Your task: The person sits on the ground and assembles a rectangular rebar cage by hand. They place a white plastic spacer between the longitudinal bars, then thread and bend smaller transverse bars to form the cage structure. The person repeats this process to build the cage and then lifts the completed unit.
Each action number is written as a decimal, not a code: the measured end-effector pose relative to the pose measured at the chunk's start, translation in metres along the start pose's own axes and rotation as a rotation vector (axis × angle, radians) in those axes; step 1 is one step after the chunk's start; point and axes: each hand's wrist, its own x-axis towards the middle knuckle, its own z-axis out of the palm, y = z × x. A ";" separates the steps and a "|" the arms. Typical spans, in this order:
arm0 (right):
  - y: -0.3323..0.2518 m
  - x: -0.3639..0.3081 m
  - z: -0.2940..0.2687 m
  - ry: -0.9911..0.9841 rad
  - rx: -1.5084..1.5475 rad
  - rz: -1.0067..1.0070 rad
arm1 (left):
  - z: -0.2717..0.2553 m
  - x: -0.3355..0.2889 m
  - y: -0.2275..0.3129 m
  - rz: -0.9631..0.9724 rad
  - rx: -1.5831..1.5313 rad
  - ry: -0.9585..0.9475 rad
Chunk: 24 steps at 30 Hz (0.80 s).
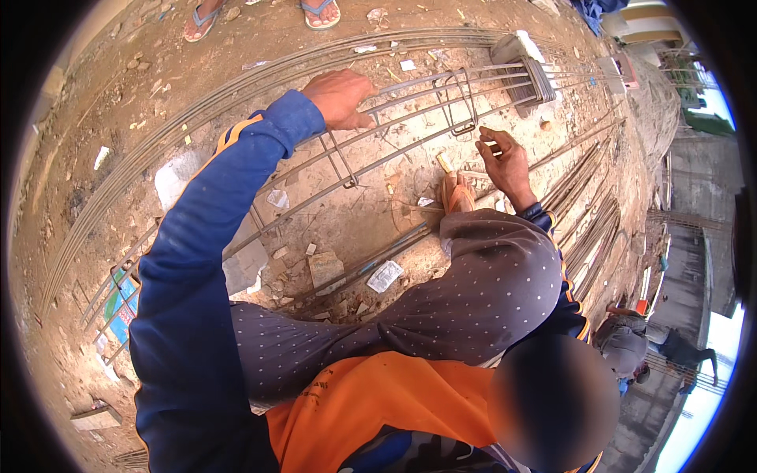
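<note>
– Dirt ground (394, 213), litter-strewn. Nearest?
– Spotted trousers (505, 272) over bent knees. Just past them, right hand (509, 164): fingers loosely bent, thumb apart, near the corner of a wire stirrup (465, 128).
– Rebar cage (406, 153)?
– Crosswise in front of the knees; long bars, stirrups spaced along them.
– Left hand (341, 98)?
– Palm down over the cage's bars. Finger undersides hidden; can't tell if gripping.
– Further out?
– Stirrup stack (535, 85) toward the bars' right, pale block (514, 49) beside it. Beyond the cage, someone's sandalled feet (319, 11).
</note>
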 end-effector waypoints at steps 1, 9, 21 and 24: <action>0.007 0.014 0.009 0.018 -0.007 -0.048 | 0.006 -0.003 -0.005 -0.020 -0.006 0.011; 0.039 0.050 0.037 0.062 0.063 -0.287 | 0.039 0.003 0.084 -0.085 -0.068 0.221; 0.086 0.112 0.000 -0.299 0.199 -0.661 | 0.076 0.046 0.143 -0.461 0.047 0.180; 0.099 0.129 0.006 -0.313 0.205 -0.939 | 0.079 0.050 0.152 -0.504 0.072 0.210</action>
